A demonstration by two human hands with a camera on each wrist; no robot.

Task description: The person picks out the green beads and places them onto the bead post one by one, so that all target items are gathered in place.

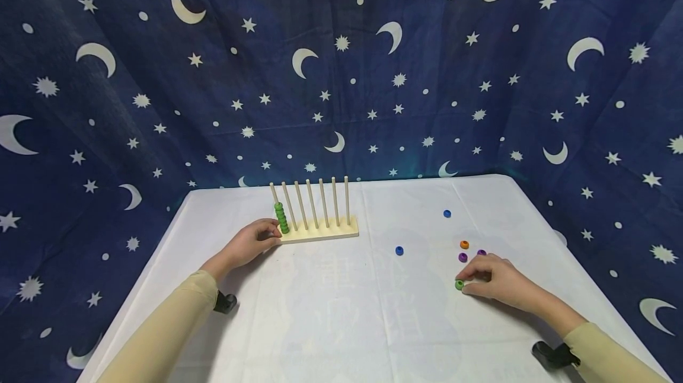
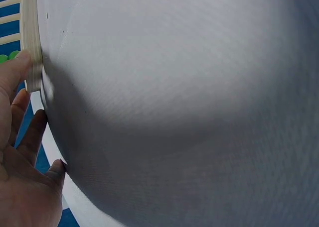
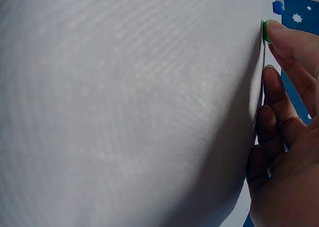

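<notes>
A wooden peg rack (image 1: 320,232) with several upright pegs stands at the back left of the white table. Several green beads (image 1: 281,218) are stacked on its leftmost peg. My left hand (image 1: 253,243) holds the left end of the rack's base, the thumb on the front edge in the left wrist view. On the right, my right hand (image 1: 498,279) pinches a loose green bead (image 1: 459,284) between thumb and index finger, low at the tabletop. In the right wrist view, the thumb covers part of that green bead (image 3: 265,32).
Just beyond my right hand lie an orange bead (image 1: 464,245), a purple bead (image 1: 462,257) and another purple bead (image 1: 482,252), partly hidden by the fingers. One blue bead (image 1: 399,251) sits mid-table, another blue bead (image 1: 447,213) farther back. A star-patterned cloth (image 1: 341,104) hangs behind.
</notes>
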